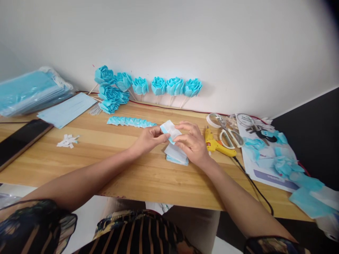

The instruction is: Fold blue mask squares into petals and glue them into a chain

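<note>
A small white and light blue fabric piece (171, 130) is held between both hands above the wooden table. My left hand (149, 140) pinches its left side between thumb and fingers. On its right edge, the thumb and fingers of my right hand (192, 143) grip it. Just below lies a small stack of white and blue pieces (177, 155), partly covered by my right hand. Behind my left hand, a row of folded blue pieces (131, 122) rests on the table.
Blue fabric flowers on sticks (159, 86) lean against the wall. A yellow glue gun (218, 145) and white-handled scissors (231, 138) lie right, near blue scraps (287, 166). At left are a phone (22, 141), a flat blue sheet (67, 109), white strips (68, 141) and a plastic-wrapped stack (33, 91).
</note>
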Available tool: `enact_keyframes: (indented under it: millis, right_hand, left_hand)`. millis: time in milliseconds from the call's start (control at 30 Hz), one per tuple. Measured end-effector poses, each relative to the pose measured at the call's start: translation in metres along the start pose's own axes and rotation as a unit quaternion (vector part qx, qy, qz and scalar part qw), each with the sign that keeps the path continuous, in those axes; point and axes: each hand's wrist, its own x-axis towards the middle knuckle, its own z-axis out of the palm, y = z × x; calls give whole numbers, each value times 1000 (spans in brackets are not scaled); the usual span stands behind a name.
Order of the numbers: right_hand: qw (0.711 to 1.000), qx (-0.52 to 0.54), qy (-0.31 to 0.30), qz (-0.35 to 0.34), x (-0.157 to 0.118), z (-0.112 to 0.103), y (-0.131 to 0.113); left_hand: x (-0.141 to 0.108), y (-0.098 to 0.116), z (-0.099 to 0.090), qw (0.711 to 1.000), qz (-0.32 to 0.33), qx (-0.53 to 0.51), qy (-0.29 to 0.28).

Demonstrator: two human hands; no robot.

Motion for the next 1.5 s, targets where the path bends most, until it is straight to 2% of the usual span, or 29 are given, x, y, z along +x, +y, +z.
enact_keyframes:
  millis: [67, 133, 267, 333, 400, 567, 733, 867, 1033, 1167, 1500]
  right_hand:
    - [995, 59, 0, 77, -2, 2, 1]
    - [978, 138, -4, 159, -3, 3, 1]
    - [905, 307, -19, 295, -4, 4, 1]
    - [869, 368, -29, 331, -5, 4, 2]
    - [850, 395, -31, 348, -5, 5, 4]
    - [857, 348, 6, 379, -5, 7, 5]
    - [855, 377, 17, 355, -4, 8, 4]
    - [855, 380, 22, 352, -6, 8, 6]
    - [861, 372, 47, 342, -4, 8, 4]
    - [859, 375, 31, 347, -2, 8, -2]
    - [851, 405, -5, 334, -3, 7, -3]
  left_hand:
    - [0, -1, 0, 998, 36, 48, 10]
    - [-1, 0, 0, 992, 74, 97, 13]
    - [-4, 7, 1, 977, 138, 165, 5]
    - [-5, 10, 2, 972, 153, 178, -6]
    - [-5, 10, 3, 970, 157, 187, -14]
    - [-5, 6, 3, 969, 144, 202, -12]
    - [-4, 6, 0, 975, 112, 191, -4]
    - [-2, 9, -3, 990, 81, 116, 0]
    - [-4, 14, 3, 992, 58, 113, -27]
    - [-3, 12, 8, 992, 38, 122, -23]
    - [0, 10, 7, 990, 76, 118, 29]
